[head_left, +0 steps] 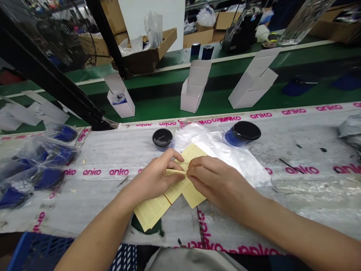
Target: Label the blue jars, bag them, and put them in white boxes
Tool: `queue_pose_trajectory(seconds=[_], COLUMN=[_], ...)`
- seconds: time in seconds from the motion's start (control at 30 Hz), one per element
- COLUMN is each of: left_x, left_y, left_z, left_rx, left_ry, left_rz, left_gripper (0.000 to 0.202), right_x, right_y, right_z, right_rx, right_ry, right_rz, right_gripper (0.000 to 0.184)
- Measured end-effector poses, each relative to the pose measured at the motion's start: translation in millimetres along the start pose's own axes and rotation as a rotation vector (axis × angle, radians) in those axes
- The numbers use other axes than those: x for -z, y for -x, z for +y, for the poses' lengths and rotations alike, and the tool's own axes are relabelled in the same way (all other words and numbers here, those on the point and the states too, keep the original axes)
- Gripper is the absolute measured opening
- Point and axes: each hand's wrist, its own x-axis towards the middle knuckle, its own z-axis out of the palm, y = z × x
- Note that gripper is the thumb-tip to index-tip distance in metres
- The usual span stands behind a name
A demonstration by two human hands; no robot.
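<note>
Bagged blue items (55,155) sit at the far left of a plastic-covered surface (104,197), above a blue basket (21,250). A black-lidded container (163,138) stands just beyond the left hand (156,178), which pinches a raised fold of printed yellow paper (153,211). The paper lies under and between both hands, its long axis slanting from lower left to upper right; the right hand (222,180) grips the fold's right end, equally near. White plastic (248,165) and another black-lidded container (242,133) lie beyond; nothing stands between hands and paper.
</note>
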Motion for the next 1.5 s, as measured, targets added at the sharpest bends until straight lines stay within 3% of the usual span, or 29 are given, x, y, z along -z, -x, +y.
queue_pose_trajectory(seconds=[0.1, 0.2, 0.4, 0.53, 0.6, 0.67, 0.77, 0.87, 0.93, 1.03, 1.2, 1.3, 1.5], left_x=[-1.2, -5.2, -13.6, -14.0, -13.4, -12.9, -13.1, -14.9, -17.3, -22.6, -28.7, -29.6, -30.1], left_y=[-0.8, -2.9, -8.2, -7.2, -6.4, -6.3, -6.6, -6.1, -6.2, -8.5, -13.1, -13.1, -13.0], left_z=[-0.5, -2.0, -4.1, -6.0, -8.7, -11.4, -11.9, -9.2, -8.1, -8.3, -9.4, -10.9, -11.1], left_rx=[0.011, 0.002, 0.04, -0.085, -0.21, -0.369, -0.598, -0.67, -0.615, -0.533, -0.517, -0.49, -0.507], left_ry=[0.034, 0.093, 0.15, -0.034, -0.183, -0.302, -0.378, -0.344, -0.287, -0.15, -0.034, 0.006, 0.078], left_rz=[-0.02, -0.02, 0.041, 0.094, 0.125, 0.15, 0.212, 0.272, 0.321, 0.396, 0.339, 0.306, 0.361], left_gripper=[0.033, 0.046, 0.041, 0.032, 0.028, 0.032, 0.04, 0.036, 0.035, 0.048, 0.087, 0.086, 0.089], right_x=[2.8, 6.1, 7.4, 33.1, 55.7, 76.9, 92.5, 88.4, 81.2, 68.8, 45.4, 33.1, 16.3], right_y=[-1.4, -3.8, -10.1, -11.5, -7.8, -1.2, 8.8, 11.3, 8.4, 1.7, -3.9, -4.6, -1.0], right_z=[1.5, 5.0, 8.5, 20.9, 35.6, 53.9, 78.9, 87.9, 81.1, 56.9, 19.9, 14.2, 17.4], right_rx=[-0.025, -0.138, -0.279, -0.39, -0.405, -0.418, -0.561, -0.668, -0.597, -0.341, -0.028, 0.027, -0.057], right_ry=[-0.091, -0.293, -0.56, -0.557, -0.362, -0.1, 0.111, 0.073, -0.03, -0.279, -0.423, -0.38, -0.494], right_rz=[0.021, 0.023, 0.049, 0.19, 0.329, 0.375, 0.207, 0.122, 0.199, 0.271, 0.16, 0.137, 0.206], right_gripper=[0.023, 0.021, 0.015, 0.011, 0.026, 0.054, 0.094, 0.095, 0.09, 0.084, 0.078, 0.074, 0.08])
